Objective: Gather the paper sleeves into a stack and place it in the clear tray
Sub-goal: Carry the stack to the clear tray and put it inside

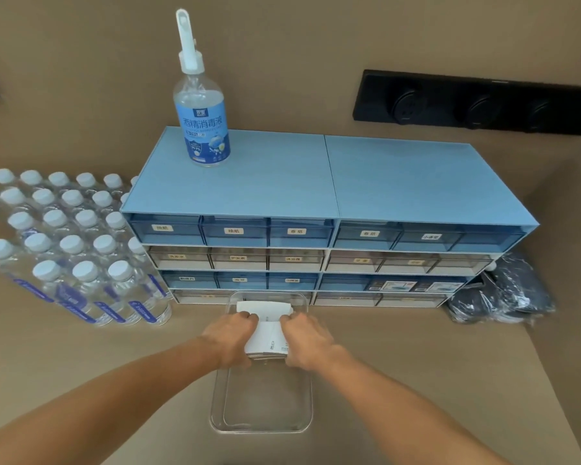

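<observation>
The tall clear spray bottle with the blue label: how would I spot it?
Find the blue drawer cabinet against the wall. On its top, near the left back corner, stands the tall clear spray bottle, alone; unlike the small white-capped water bottles beside the cabinet, it has a long white nozzle.

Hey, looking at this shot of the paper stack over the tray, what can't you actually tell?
Head view only:
- Whether the paper stack rests on the tray floor: both hands cover its sides.
- How many sleeves it holds: edges too fine.
- Print on the sleeves: too small.
- Lower drawer labels: blurred.
</observation>
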